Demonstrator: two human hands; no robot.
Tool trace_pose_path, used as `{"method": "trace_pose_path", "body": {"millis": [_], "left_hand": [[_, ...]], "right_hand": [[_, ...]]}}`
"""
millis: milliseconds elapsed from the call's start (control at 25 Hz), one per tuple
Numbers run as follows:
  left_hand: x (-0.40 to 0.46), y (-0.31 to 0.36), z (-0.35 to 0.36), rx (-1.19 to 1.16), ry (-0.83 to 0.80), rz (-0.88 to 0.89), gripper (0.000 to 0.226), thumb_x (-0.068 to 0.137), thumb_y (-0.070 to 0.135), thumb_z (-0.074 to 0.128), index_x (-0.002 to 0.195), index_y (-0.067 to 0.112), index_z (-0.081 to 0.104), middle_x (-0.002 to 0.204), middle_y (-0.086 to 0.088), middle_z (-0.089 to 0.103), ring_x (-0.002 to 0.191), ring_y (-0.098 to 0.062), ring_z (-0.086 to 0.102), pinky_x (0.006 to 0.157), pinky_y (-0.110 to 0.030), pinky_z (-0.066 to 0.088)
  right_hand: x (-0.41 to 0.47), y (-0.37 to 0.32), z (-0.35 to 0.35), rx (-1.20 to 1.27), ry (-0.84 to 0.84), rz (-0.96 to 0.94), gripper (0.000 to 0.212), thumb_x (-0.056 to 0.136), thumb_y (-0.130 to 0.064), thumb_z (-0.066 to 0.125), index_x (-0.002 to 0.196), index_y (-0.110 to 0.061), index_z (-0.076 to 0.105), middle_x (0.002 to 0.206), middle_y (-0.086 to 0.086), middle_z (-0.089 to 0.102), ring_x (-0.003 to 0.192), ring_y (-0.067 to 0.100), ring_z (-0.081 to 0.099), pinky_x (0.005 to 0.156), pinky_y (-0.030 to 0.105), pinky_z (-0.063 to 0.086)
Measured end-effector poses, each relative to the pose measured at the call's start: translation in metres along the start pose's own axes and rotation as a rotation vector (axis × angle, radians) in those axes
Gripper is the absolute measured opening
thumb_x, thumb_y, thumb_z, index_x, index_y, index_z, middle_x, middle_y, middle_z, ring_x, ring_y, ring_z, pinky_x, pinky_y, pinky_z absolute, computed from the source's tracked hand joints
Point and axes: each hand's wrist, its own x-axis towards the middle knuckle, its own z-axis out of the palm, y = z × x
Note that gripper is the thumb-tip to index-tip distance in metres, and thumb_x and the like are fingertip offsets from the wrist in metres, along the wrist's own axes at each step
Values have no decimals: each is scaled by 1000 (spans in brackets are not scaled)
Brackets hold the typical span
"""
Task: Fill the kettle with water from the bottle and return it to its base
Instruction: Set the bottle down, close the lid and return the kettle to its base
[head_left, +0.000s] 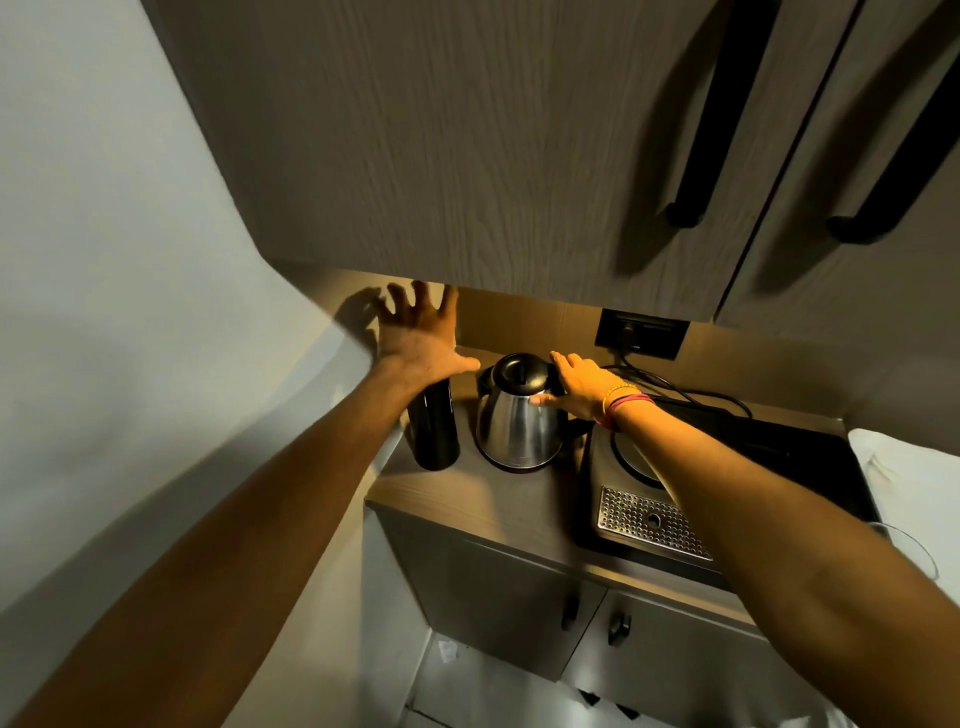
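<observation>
While my left hand (421, 332) hovers splayed and empty, my right hand (576, 387) curls onto the rigid, slick steel kettle (517, 421)'s handle side, the sound hold I judge.

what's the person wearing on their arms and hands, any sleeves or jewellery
Both forearms are bare, with no sleeves in view. The right hand has thin bands at the wrist, one yellow and some red or pink. The left hand shows no rings, watch or bands.

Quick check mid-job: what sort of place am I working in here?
Likely a small kitchenette: a steel kettle on a narrow wooden counter, a drip-tray appliance beside it, cabinets overhead.
</observation>
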Motion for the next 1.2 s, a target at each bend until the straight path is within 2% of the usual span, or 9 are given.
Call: {"method": "trace_pose_path", "body": {"millis": [160,320,640,720,800,920,1040,1120,1200], "left_hand": [[4,72,-11,-251,11,307,105,70,50,84,151,15,28,150,-16,41,136,-37,42,102,-49,45],[16,101,13,-266,-377,239,112,62,42,94,150,11,32,151,-17,39,141,-41,38,108,-56,42],[25,98,34,-356,-408,177,106,50,42,99,133,13,40,131,-16,59,122,-41,57,95,-57,51],[26,101,19,-374,-380,186,105,49,42,99,131,12,41,129,-16,59,120,-41,58,93,-56,51],[30,107,0,-383,-337,207,103,48,43,99,128,10,43,128,-18,59,120,-43,57,93,-55,51],[32,126,-23,-408,-287,271,103,49,47,98,129,8,46,130,-19,59,123,-45,56,96,-55,50],[34,154,-36,-452,-283,338,103,49,50,97,133,12,51,132,-14,62,124,-41,58,99,-53,51],[33,177,-41,-461,-278,380,101,48,50,97,131,13,54,132,-12,63,122,-38,59,98,-51,52],[30,201,-43,-460,-265,406,104,47,51,97,132,13,52,134,-14,60,123,-39,58,98,-51,52]], "right_hand": [[6,6,-5,-9,-16,-24,62,77,-38,69,123,-4,45,128,21,53,115,38,54,97,47,47],[9,5,-7,2,39,-15,36,85,-15,60,116,0,51,122,24,60,110,38,58,90,43,47],[-25,4,-24,26,139,-38,22,89,-12,55,108,-3,53,107,18,62,97,30,60,82,37,48],[-39,9,-38,66,173,-32,7,90,-9,52,93,-11,45,72,1,47,63,10,44,57,17,37],[-58,14,-57,132,218,-27,15,91,-7,49,88,-12,36,64,-7,26,55,7,25,48,13,18],[-75,34,-74,124,227,-20,14,91,-7,50,88,-11,36,76,3,39,74,21,34,49,13,20],[-82,64,-81,110,241,48,11,89,-10,49,98,-5,52,100,18,60,90,33,56,71,26,48],[-87,87,-78,76,247,100,25,87,-11,49,109,-3,55,114,21,64,103,36,60,85,36,48],[-95,108,-75,60,271,142,24,84,-10,52,107,-1,56,114,23,63,102,36,60,80,36,45]]}}
